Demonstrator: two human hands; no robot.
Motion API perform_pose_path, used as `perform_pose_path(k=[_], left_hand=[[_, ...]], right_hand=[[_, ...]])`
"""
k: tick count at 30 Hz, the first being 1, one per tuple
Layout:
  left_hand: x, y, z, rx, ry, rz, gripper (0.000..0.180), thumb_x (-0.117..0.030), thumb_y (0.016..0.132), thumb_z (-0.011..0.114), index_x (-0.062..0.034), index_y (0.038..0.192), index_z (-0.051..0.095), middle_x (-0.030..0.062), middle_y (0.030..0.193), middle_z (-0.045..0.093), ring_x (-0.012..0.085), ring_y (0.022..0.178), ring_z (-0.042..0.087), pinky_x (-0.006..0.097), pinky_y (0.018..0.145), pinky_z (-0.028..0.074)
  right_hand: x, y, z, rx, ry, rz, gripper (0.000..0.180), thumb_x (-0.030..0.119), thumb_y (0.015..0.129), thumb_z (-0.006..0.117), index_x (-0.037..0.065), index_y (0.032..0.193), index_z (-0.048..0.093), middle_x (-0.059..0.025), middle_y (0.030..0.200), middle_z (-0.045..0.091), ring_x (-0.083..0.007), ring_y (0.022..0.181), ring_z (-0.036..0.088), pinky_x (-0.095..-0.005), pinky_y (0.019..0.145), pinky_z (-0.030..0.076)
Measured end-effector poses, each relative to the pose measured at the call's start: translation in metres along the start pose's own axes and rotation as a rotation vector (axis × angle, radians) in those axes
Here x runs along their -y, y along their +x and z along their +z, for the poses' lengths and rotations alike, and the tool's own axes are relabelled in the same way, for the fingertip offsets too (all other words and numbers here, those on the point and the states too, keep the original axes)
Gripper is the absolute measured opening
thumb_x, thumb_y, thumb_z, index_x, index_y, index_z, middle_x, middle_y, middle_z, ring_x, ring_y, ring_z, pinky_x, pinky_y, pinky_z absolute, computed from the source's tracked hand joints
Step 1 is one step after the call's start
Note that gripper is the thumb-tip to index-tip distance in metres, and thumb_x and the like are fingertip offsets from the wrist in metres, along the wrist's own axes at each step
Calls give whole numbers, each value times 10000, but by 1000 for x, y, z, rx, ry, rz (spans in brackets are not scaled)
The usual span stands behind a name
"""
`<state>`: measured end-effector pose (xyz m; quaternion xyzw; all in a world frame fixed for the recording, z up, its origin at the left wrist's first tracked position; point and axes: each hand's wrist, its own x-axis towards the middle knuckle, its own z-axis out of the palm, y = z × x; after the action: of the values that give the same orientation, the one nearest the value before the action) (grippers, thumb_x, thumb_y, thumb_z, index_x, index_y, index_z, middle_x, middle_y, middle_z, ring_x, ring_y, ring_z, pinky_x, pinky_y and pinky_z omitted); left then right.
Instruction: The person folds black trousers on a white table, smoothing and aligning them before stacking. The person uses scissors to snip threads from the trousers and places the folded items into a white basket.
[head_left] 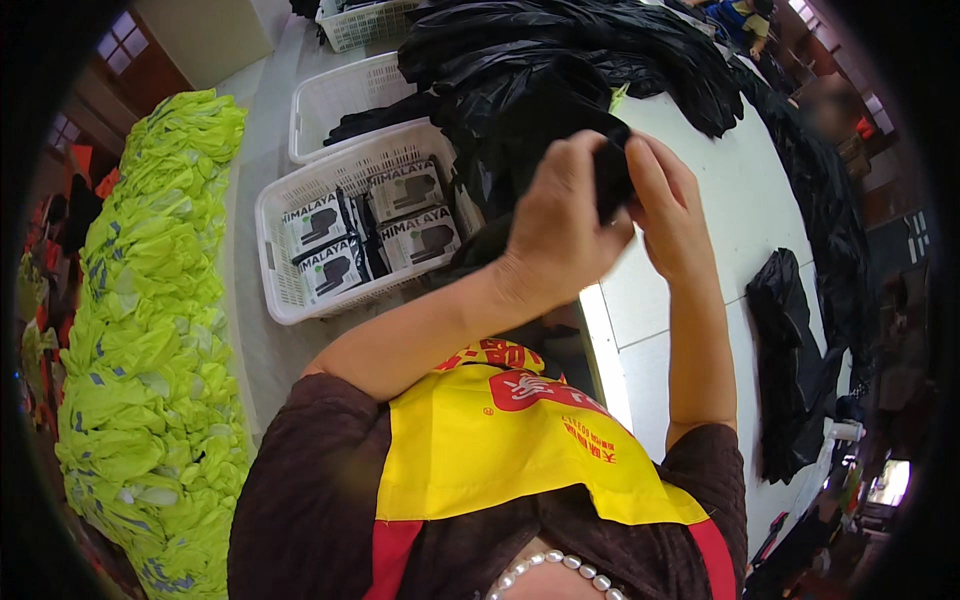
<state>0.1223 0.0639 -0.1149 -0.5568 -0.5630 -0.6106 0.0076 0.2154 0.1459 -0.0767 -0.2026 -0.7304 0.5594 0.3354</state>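
Note:
Both hands are raised in front of me, above the edge of a white table. My left hand (565, 220), slightly blurred, closes on a piece of thin black cloth (612, 180). My right hand (672, 205) pinches the same cloth from the other side, thumb and fingers upright. The cloth bunches between the hands, and more black fabric hangs down behind my left wrist. Which garment it belongs to I cannot make out. Just beyond the hands lies a big heap of black garments (570, 50), with a small yellow-green tag (618, 98) showing at its near side.
Left of my hands, a white plastic basket (275, 275) holds several flat black-and-white packages (325, 270). Behind it stands another white basket (300, 125). Neon-yellow garments (155, 350) form a long pile at far left. Black garments (790, 360) lie on the white table (650, 345); another person (740, 22) is at the back.

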Motion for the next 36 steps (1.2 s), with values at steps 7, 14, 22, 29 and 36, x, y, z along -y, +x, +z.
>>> perform_pose_path(k=[7, 14, 22, 29, 36], left_hand=[[-2, -41, 19, 480, -352, -101, 816, -159, 777, 636, 28, 1396, 138, 220, 1397, 175, 329, 1298, 256, 383, 1047, 282], [180, -111, 22, 202, -507, -715, 391, -336, 923, 443, -25, 733, 588, 52, 661, 583, 121, 638, 554, 250, 645, 449], [233, -194, 84, 621, -433, -900, 640, -582, 884, 364, -35, 1160, 547, 129, 1135, 584, 253, 1035, 549, 357, 894, 406], [130, -94, 47, 409, -1541, -1281, 726, -620, 822, 459, -67, 1292, 440, 104, 1311, 472, 252, 1219, 425, 392, 1047, 298], [117, -83, 7, 200, -1335, -1435, 507, -445, 867, 526, -44, 1177, 532, 112, 1171, 578, 256, 1101, 527, 401, 1002, 369]], right_hand=[[-25, -4, -62, 10, -244, 55, 341, 124, 821, 599, -29, 1124, 555, -78, 985, 594, -120, 882, 553, -221, 774, 447], [52, -35, -131, -125, -482, -412, 394, 293, 860, 581, 30, 1153, 575, -105, 1050, 607, -175, 976, 565, -220, 828, 421], [65, -45, -144, -265, -494, -442, 404, 276, 853, 598, 17, 1161, 568, -107, 1041, 609, -137, 892, 587, -174, 725, 439], [59, -68, -216, -341, -525, -355, 367, 169, 892, 529, -29, 1200, 521, -143, 1125, 591, -195, 1036, 571, -245, 854, 458], [53, -96, -297, -292, -492, -282, 344, 93, 911, 497, -48, 1225, 487, -110, 1100, 594, -134, 964, 577, -211, 802, 446]])
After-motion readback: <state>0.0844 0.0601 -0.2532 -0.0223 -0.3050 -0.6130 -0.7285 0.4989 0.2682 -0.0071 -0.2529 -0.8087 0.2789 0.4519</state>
